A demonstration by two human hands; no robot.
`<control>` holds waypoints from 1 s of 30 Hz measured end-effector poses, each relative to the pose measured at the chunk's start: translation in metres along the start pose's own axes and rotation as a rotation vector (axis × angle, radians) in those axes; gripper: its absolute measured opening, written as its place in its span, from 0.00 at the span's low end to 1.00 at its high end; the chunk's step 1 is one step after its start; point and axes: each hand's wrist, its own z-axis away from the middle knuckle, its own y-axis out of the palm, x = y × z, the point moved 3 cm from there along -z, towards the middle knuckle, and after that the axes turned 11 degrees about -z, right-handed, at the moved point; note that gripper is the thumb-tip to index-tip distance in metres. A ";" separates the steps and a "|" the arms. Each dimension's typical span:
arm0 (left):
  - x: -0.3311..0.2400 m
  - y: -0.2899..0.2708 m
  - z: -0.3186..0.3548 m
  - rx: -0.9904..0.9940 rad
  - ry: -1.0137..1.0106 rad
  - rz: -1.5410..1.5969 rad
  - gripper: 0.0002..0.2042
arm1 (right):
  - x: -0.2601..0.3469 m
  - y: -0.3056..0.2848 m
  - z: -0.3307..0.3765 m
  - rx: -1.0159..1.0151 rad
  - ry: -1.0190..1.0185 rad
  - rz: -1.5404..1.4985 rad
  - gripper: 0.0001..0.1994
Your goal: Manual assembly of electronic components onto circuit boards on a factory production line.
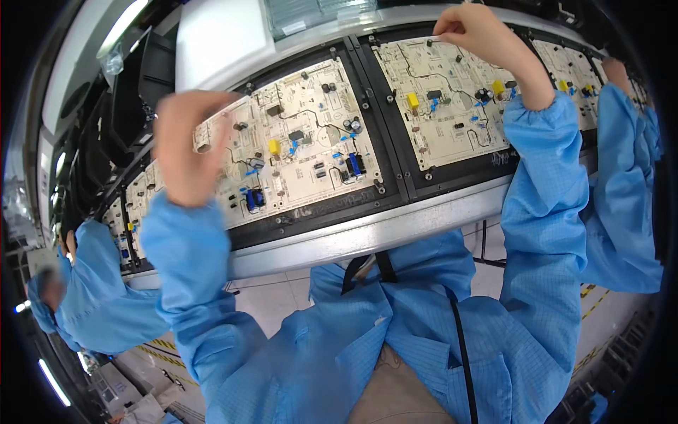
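Note:
My left hand (pixel 189 145), smeared by motion, is over the left part of a cream circuit board (pixel 314 134) in a black carrier frame; whether its fingers hold anything does not show. Blue, yellow and black components stand on this board. At the far edge of a second circuit board (pixel 452 134), to the right, is my right hand (pixel 474 27). Its thumb and fingertips are drawn together in a pinch, and what they hold, if anything, is too small to make out. A yellow component (pixel 413 100) and several blue ones sit on that board.
A metal rail (pixel 367 222) runs along the near side of the carriers. More boards (pixel 565 60) continue to the right. Co-workers in blue sleeves stand at the left (pixel 106 283) and right (pixel 625 191). A white panel (pixel 222 42) and clear trays (pixel 304 18) lie beyond.

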 end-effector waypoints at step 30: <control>0.315 0.077 0.026 0.340 -0.621 -0.437 0.16 | -0.037 0.022 0.009 0.077 -0.015 -0.013 0.03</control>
